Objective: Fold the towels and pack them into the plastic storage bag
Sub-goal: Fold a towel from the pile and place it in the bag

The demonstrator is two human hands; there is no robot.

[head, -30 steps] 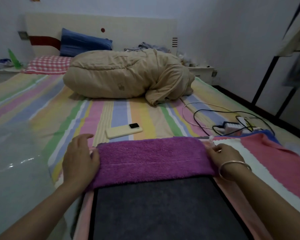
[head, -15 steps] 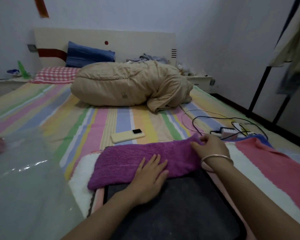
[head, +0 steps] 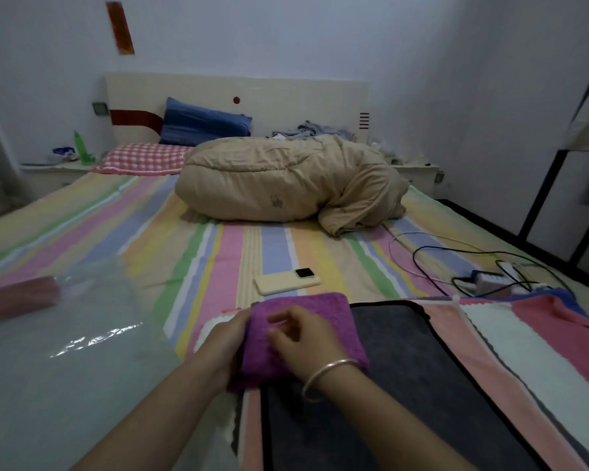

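Observation:
A purple towel (head: 327, 309), folded into a small thick square, lies on the near-left corner of a dark grey towel (head: 408, 375). The grey towel is spread over a pink, white and blue striped towel (head: 531, 348). My left hand (head: 223, 341) grips the purple towel's left edge, its fingers hidden under the cloth. My right hand (head: 303, 338), with a bangle on the wrist, rests on top of the towel, fingers curled on the fabric. The clear plastic storage bag (head: 68, 375) lies flat at the left, with a red folded towel (head: 17, 300) inside it.
A cream phone (head: 286, 282) lies on the striped bedsheet just beyond the purple towel. Cables and a power strip (head: 487, 280) sit at the right. A beige duvet (head: 286, 188) is bunched mid-bed, pillows behind it.
My right hand carried the purple towel's right end over to the left, halving its length. My left hand moved from pressing the middle to holding the left edge. The camera tilted up.

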